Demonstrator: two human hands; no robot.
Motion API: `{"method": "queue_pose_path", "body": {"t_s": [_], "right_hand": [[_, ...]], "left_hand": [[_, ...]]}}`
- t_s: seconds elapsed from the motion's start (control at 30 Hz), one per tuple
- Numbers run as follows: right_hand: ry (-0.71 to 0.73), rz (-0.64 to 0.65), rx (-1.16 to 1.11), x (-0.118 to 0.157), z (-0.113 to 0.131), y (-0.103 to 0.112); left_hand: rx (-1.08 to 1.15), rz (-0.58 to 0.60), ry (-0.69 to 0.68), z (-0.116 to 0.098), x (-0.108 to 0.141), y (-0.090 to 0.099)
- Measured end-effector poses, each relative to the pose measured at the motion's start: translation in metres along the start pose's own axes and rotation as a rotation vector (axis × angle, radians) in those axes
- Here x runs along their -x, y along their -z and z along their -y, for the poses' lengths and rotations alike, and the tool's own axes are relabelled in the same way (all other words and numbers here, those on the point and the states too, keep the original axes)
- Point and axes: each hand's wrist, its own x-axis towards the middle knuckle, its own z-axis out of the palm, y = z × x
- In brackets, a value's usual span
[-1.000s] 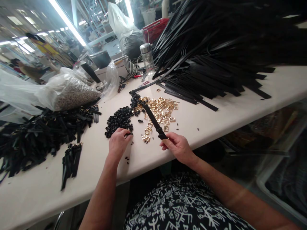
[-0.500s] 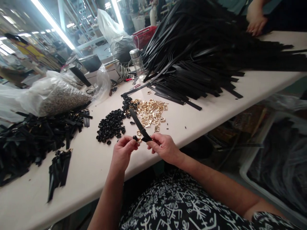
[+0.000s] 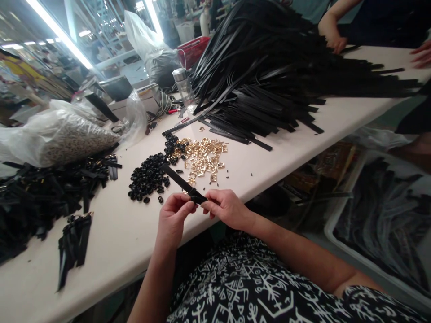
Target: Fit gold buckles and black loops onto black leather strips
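Observation:
Above the table's near edge, my right hand (image 3: 230,210) pinches the folded end of a short black strap (image 3: 178,179). The strap's other end slants up and to the left. My left hand (image 3: 172,220) is closed at the fold, thumb against forefinger, on a small black loop pressed to the strap. The fingertips partly hide this loop, so I cannot tell whether it is around the strap. Just beyond my hands lie a heap of black loops (image 3: 148,177) and a pile of gold-coloured buckles (image 3: 204,157).
Long black straps (image 3: 256,67) cover the back right, near a co-worker's hand (image 3: 333,38). A glass bottle (image 3: 184,92) stands behind the buckles. Finished-looking strap pieces (image 3: 72,237) and a plastic bag (image 3: 72,134) lie left. A bin of straps (image 3: 332,224) sits below right.
My left hand has brought the black loop against the strap's fold; the two were apart before. The strap has tipped further left. The whole view has shifted slightly.

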Motion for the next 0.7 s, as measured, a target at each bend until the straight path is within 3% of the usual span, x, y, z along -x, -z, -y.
{"method": "queue_pose_path", "body": {"t_s": [0.17,0.43,0.6,0.7], "right_hand": [[-0.004,0.019,0.089,0.0,0.001,0.006],[0.048,0.103,0.395,-0.001,0.006,0.016],[0.117,0.117,0.616,0.002,0.008,0.015],[0.118,0.119,0.698,0.002,0.008,0.012]], "left_hand": [[-0.163,-0.024,-0.075,0.0,0.007,0.001],[-0.528,0.118,-0.233,-0.01,0.01,0.005],[-0.375,0.162,-0.022,-0.01,0.003,0.012],[-0.42,0.174,-0.033,-0.007,0.002,0.014]]}}
